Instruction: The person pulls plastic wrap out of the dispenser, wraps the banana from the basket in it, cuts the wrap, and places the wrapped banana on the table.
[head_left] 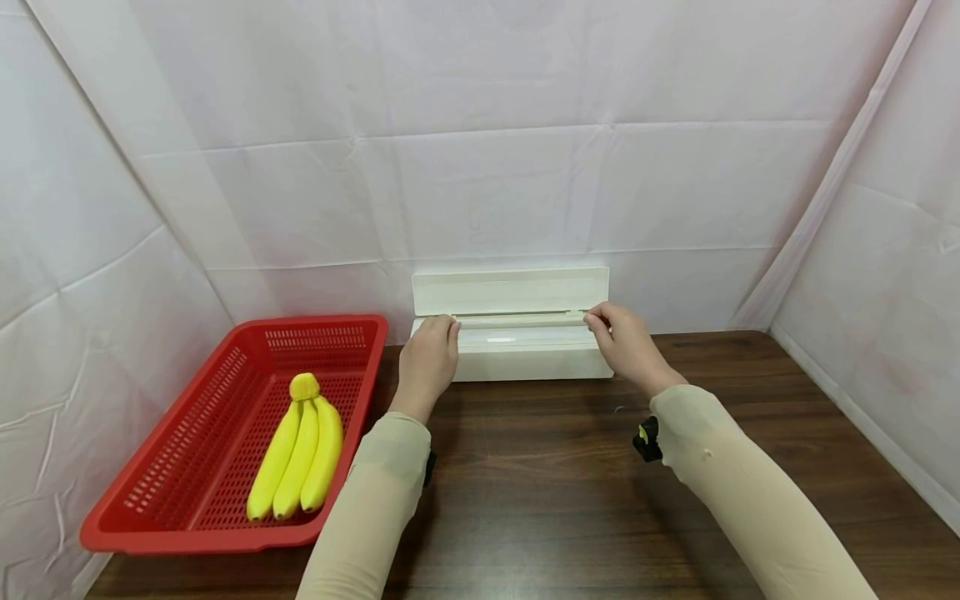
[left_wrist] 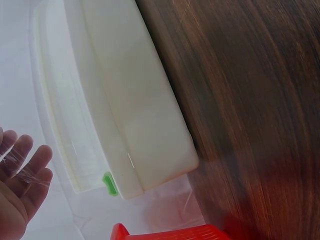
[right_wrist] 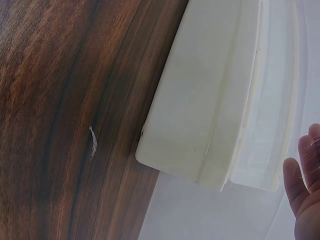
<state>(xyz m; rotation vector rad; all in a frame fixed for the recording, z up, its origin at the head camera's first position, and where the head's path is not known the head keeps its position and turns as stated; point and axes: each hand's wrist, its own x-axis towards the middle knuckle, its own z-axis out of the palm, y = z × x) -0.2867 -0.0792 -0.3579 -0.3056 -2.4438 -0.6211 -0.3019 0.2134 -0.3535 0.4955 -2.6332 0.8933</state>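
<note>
White box on the brown table, long axis running left to right, parallel to the pale cloth behind it. Its lid stands raised along the rear edge, inner face toward me; a narrow pale bar runs lengthwise below the lid. From my remote seat I see 2 bare hands, 1 at each end of the box. The left hand, at the box's left end, has its fingers bent with small gaps between them; through the left wrist camera I make out clear film drawn across them and held there. The right hand, at the box's right end, pinches between thumb and forefinger, with film at its fingers too. How far the film reaches between the hands I cannot tell. A green piece sits at the box's left end. Left of the box and nearer me, a red basket contains 1 bunch of 3 bananas, stem end toward the cloth, tips toward me. In front of the box's right end lies a thin scrap.
</note>
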